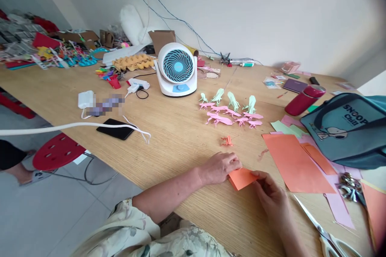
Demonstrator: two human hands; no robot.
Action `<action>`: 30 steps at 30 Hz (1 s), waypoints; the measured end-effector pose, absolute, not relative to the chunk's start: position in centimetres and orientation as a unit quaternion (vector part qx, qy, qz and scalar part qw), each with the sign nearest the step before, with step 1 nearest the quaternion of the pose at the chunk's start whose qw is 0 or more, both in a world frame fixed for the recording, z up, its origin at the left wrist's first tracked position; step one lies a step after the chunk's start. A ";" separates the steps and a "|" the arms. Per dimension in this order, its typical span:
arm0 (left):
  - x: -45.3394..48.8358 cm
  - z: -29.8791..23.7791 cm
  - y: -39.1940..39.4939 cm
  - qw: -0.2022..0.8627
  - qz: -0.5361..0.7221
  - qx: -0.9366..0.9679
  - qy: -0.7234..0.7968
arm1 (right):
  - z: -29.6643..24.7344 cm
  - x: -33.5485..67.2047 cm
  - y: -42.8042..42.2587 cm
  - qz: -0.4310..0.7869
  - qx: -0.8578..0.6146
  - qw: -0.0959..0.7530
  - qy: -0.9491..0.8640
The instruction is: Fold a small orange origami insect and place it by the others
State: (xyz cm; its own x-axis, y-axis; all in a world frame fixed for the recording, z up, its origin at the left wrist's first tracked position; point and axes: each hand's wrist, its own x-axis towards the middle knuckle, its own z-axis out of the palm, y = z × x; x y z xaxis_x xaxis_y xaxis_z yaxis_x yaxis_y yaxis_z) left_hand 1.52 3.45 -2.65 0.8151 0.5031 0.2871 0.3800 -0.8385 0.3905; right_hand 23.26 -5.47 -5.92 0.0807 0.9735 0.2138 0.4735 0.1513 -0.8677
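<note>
A folded piece of orange paper lies between my two hands near the table's front edge. My left hand is closed, its fingers curled on the paper's upper left corner. At the right corner, my right hand pinches the paper between thumb and fingers. Just beyond my hands sits a small orange origami figure. Behind it stand several pink origami figures and several pale green ones. Scissors with white handles lie to the right of my right hand.
Orange sheets and pink scraps lie at the right, beside a teal bag and a dark red flask. A white fan stands at the back. A black phone and a white cable are at the left.
</note>
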 end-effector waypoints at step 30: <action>0.4 -1.5 -2.4 0.017 0.109 0.963 0.247 | -5.1 21.8 -9.4 -0.007 -0.513 0.250 -0.821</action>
State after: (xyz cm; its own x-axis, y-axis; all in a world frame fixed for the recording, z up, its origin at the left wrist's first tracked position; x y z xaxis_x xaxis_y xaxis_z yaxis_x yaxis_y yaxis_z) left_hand 0.43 -2.39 -1.52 0.8539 0.4797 0.2018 0.4724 -0.8772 0.0862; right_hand 21.82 -9.39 -5.08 -0.3484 0.8390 0.4179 0.8463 0.4732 -0.2444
